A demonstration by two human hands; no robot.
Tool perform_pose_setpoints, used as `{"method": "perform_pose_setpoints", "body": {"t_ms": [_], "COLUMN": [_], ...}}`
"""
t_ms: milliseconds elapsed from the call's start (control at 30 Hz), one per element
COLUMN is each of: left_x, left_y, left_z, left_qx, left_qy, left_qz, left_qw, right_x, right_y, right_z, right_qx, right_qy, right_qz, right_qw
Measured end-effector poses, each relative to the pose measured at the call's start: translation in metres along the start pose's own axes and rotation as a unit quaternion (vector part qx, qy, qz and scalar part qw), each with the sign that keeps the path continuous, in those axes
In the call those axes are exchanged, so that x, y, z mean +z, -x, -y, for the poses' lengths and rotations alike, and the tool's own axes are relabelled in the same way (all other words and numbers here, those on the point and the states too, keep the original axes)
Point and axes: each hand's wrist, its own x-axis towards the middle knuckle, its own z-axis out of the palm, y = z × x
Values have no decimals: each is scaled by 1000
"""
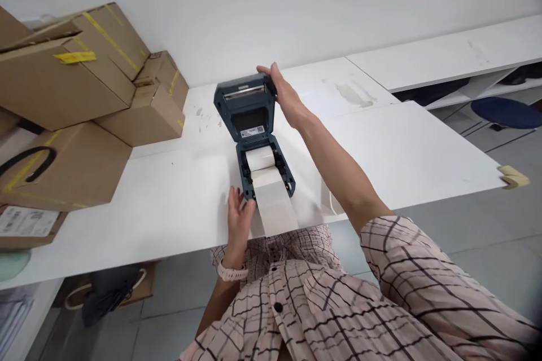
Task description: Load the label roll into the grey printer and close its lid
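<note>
A dark grey label printer point(265, 172) stands on the white table point(169, 208) with its lid point(245, 107) raised. Inside lies a white label roll point(259, 158), and a strip of labels point(275, 203) runs out toward the table's front edge. My right hand point(283, 93) grips the top right corner of the lid. My left hand point(239, 220) rests by the printer's front left corner with fingers spread, touching the left edge of the strip.
Several brown cardboard boxes point(71, 84) are stacked at the left of the table. A second white counter point(444, 53) runs at the back right, with a blue stool point(506, 113) below. A foam corner guard point(514, 176) caps the table's right corner. A bag point(108, 293) lies on the floor.
</note>
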Motion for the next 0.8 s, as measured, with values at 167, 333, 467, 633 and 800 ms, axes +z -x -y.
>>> {"method": "perform_pose_setpoints", "body": {"t_ms": [167,333,467,633,800], "left_x": [-17,10,27,25,28], "left_y": [-14,-23,-25,-24,-24], "left_z": [-22,-31,-24,-19,-13], "left_qx": [75,52,-2,29,43], "left_qy": [35,24,60,83,62], "left_qz": [-74,-62,-14,37,4], "left_qw": [994,996,998,995,997], "right_x": [12,21,24,30,33], "right_y": [118,193,205,210,214], "right_z": [-2,-44,-78,-87,-83], "right_qx": [-57,22,150,194,176], "right_qy": [89,156,8,-58,-27], "right_qz": [-45,-27,-3,9,1], "right_qw": [993,987,989,979,984]}}
